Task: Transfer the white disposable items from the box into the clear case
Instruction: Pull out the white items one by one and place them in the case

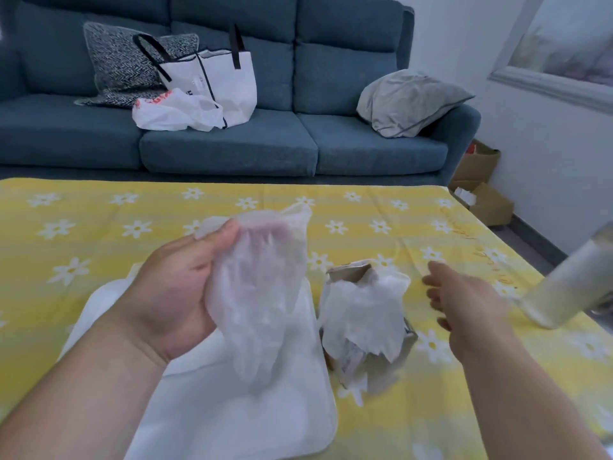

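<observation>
- Items [262,287] of thin white plastic hang in a crumpled bunch from the left hand [172,293]. Its thumb and fingers are curled round the top, just above the clear case [232,419] lying flat on the desk [99,244].
- The right hand [464,293] is spread and holds nothing, just beside the torn box [348,272], where more white sheets spill out.
- I cannot tell whether the case is open. I'd lower the bunch in flat, press it down with the free hand, then steady the box before pulling more.
- The desk wears a yellow daisy cloth, and a blurred pale cylinder [570,280] stands at its right edge.
- Behind is a blue sofa [232,144] with a white tote bag [225,81], a plastic bag [172,111] and cushions [411,101].
</observation>
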`<move>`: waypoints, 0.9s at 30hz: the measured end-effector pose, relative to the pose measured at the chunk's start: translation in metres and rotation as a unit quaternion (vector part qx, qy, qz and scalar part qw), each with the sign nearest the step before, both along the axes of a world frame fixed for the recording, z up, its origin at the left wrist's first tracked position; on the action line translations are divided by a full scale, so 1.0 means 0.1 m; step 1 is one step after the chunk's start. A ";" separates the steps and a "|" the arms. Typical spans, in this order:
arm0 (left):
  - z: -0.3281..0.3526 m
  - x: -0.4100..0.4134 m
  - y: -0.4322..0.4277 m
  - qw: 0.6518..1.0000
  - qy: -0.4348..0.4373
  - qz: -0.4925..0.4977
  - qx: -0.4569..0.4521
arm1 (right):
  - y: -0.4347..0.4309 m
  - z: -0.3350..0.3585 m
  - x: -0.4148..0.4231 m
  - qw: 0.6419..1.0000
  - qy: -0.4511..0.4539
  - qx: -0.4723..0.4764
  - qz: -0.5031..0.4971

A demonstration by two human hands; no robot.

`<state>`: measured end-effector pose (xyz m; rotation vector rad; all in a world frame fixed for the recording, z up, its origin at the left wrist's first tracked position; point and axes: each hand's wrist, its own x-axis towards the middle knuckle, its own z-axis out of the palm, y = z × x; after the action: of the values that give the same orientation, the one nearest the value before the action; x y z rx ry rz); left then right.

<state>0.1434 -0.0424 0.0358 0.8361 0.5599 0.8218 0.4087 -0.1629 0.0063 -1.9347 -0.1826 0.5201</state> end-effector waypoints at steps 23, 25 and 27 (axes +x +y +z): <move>-0.03 0.02 -0.08 0.996 0.072 -0.039 -0.046 | 0.01 0.70 -0.80 0.822 0.251 0.416 0.298; -0.03 0.03 -0.11 0.991 0.089 -0.086 -0.057 | 0.09 0.60 -0.83 0.851 0.241 0.379 0.273; -0.05 0.04 -0.11 0.984 0.102 -0.135 -0.058 | 0.15 0.52 -0.86 0.881 0.213 0.339 0.252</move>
<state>0.1470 -0.0536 0.0313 0.8715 0.6513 0.4552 0.3225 -0.1481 0.0586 -1.0394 -0.5157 1.0536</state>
